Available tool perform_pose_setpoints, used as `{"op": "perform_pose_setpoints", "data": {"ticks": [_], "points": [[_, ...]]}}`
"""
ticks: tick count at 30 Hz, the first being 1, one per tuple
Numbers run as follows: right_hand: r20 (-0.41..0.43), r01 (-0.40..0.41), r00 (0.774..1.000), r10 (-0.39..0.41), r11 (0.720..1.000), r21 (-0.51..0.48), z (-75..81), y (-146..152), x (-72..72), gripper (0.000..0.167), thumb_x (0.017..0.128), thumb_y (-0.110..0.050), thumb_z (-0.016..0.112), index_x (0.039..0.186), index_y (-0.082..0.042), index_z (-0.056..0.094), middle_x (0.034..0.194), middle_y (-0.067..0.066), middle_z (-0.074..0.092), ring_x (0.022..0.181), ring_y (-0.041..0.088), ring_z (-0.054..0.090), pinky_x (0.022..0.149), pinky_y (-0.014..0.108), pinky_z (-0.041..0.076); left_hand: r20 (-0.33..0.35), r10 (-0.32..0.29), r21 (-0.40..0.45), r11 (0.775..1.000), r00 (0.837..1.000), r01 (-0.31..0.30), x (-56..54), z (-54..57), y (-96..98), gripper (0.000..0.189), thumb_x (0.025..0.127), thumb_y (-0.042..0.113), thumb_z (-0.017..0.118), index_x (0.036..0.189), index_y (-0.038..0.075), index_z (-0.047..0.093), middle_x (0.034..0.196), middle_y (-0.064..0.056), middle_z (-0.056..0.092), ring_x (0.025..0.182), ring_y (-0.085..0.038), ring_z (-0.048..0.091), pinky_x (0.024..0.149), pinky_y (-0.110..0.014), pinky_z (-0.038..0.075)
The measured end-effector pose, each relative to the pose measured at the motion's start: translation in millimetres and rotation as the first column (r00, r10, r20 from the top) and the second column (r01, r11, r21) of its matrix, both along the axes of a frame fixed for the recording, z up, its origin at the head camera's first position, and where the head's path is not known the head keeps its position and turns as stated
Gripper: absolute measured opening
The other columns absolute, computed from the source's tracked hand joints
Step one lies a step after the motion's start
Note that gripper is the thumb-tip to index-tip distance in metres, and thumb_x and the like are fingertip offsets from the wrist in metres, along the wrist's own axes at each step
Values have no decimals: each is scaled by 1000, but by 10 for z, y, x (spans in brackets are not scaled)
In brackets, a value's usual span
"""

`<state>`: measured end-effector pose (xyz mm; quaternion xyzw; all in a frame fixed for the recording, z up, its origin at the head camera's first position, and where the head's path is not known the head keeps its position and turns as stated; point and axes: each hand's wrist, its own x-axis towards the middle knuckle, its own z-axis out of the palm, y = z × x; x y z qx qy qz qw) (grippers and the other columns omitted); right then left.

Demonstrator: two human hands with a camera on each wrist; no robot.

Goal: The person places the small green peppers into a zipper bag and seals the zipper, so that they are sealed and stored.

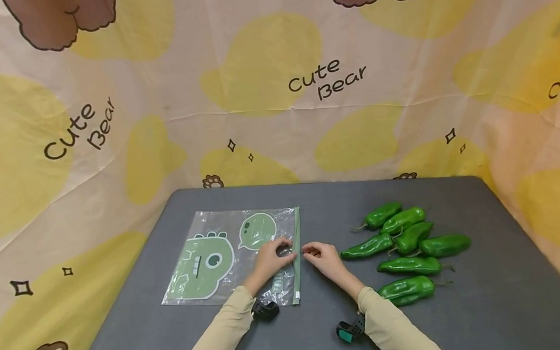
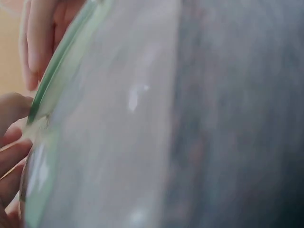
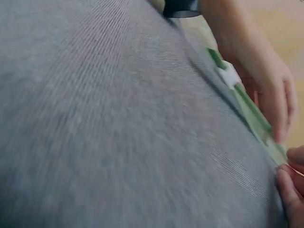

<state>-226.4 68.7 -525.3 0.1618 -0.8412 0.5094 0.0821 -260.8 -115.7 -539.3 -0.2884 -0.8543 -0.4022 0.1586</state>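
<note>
One table [image 1: 292,345] bears one bag [image 1: 229,260] at left, its zip [image 1: 299,274] edge pinched by the left hand [image 1: 268,260]; the right hand [image 1: 328,261], fingers narrow, is just beside, its hold unclear. Seven peppers [image 1: 413,238] lie right; cloth [image 1: 262,62] hangs behind.

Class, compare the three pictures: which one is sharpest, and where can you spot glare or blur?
Head view: sharpest, with glossy highlights on the green peppers and shine on the clear bag; left wrist view: blurred across most of the frame, with pale glare spots on the plastic; right wrist view: soft overall, the grey tabletop showing fine line patterns near the top.
</note>
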Motion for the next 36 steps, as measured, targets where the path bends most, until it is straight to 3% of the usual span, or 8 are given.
{"op": "perform_pose_setpoints", "data": {"ticks": [3,6,11,18,23,26,30,36], "points": [[-17,76,997,-76,997,14,5,-86,-29,12,79,-2,66,91,2,67,78,6,65,67,16,60,58,26,49,-15,40,32,999,999,-40,9,-29,18,24,78,32,69,86,10,65,86,1,63,79,-15,58,68,-30,46],[26,112,993,-112,993,-24,45,-150,-45,13,79,0,65,90,5,66,76,10,65,62,17,61,54,26,50,-10,90,8,996,996,-90,30,-14,63,17,75,27,70,76,10,65,85,0,59,77,-17,56,65,-32,46],[113,130,986,-121,988,-78,75,-190,-60,10,78,3,65,87,7,66,72,14,65,52,15,59,45,22,48,15,137,-28,990,991,-136,52,1,132,11,71,18,72,69,10,64,83,1,53,72,-16,52,62,-28,44],[105,157,984,-146,982,-104,68,-206,-56,7,76,3,67,82,6,66,69,12,64,51,16,59,44,23,48,23,172,-29,985,985,-172,60,38,171,7,69,10,65,64,10,61,79,1,51,68,-14,49,59,-26,44],[154,172,977,-148,972,-159,43,-226,-68,11,77,1,68,86,8,66,69,13,65,51,17,60,45,24,49,80,225,1,974,971,-225,95,45,171,6,70,10,62,65,13,61,77,6,52,67,-11,50,57,-25,43],[233,190,963,-137,956,-224,38,-213,-95,16,78,0,67,90,10,65,69,14,65,50,18,60,45,26,50,103,246,61,965,964,-253,112,48,174,5,70,9,62,65,11,62,77,6,53,69,-12,51,59,-26,44],[373,223,922,-102,928,-298,54,-172,-137,22,79,-4,67,95,11,64,69,15,64,47,17,59,46,28,51,105,233,162,955,967,-248,119,67,187,5,69,4,61,65,8,61,75,1,54,67,-16,52,60,-28,45],[431,160,902,-24,946,-283,88,-139,-183,23,81,-10,67,93,9,66,69,14,64,45,14,58,46,30,51,130,225,176,953,966,-246,111,114,215,6,68,2,61,65,7,59,63,2,53,58,-13,50,53,-25,43]]}}
